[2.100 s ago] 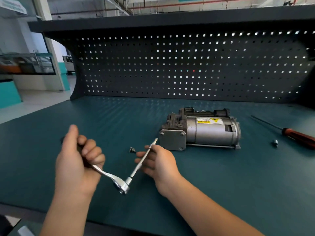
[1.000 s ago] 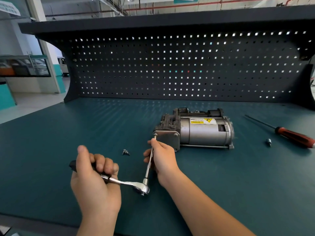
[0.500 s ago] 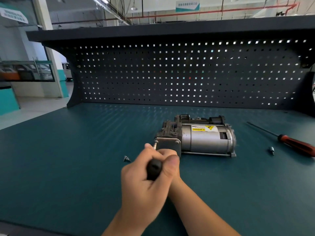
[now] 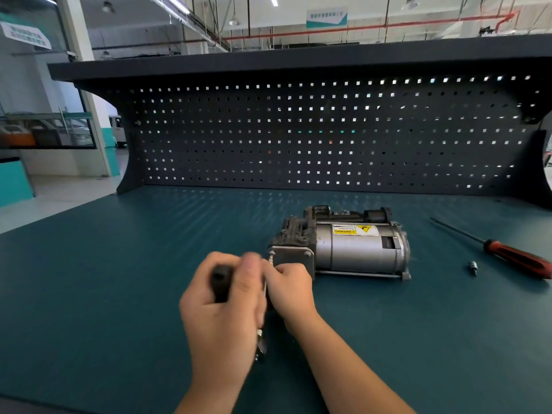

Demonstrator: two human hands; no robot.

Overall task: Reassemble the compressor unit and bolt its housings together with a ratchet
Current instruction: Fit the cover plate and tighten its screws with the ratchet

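Note:
The grey compressor unit (image 4: 346, 246) lies on its side on the teal bench, its square end plate facing me. My left hand (image 4: 222, 312) grips the ratchet's black handle (image 4: 221, 282), which points up. My right hand (image 4: 288, 286) pinches the ratchet's thin extension bar (image 4: 270, 259), whose tip sits at the upper left corner bolt of the end plate. The ratchet head (image 4: 260, 348) shows just below my left hand. Motion blurs the left fingers.
A red-handled screwdriver (image 4: 513, 258) lies at the right, with a small socket bit (image 4: 472, 268) beside it. A dark pegboard wall (image 4: 328, 135) closes off the back of the bench (image 4: 119, 279).
The ratchet handle swung from lying out to the left up to upright, my left hand going with it. The extension tip stays at the end plate's corner bolt. A loose bolt is now hidden.

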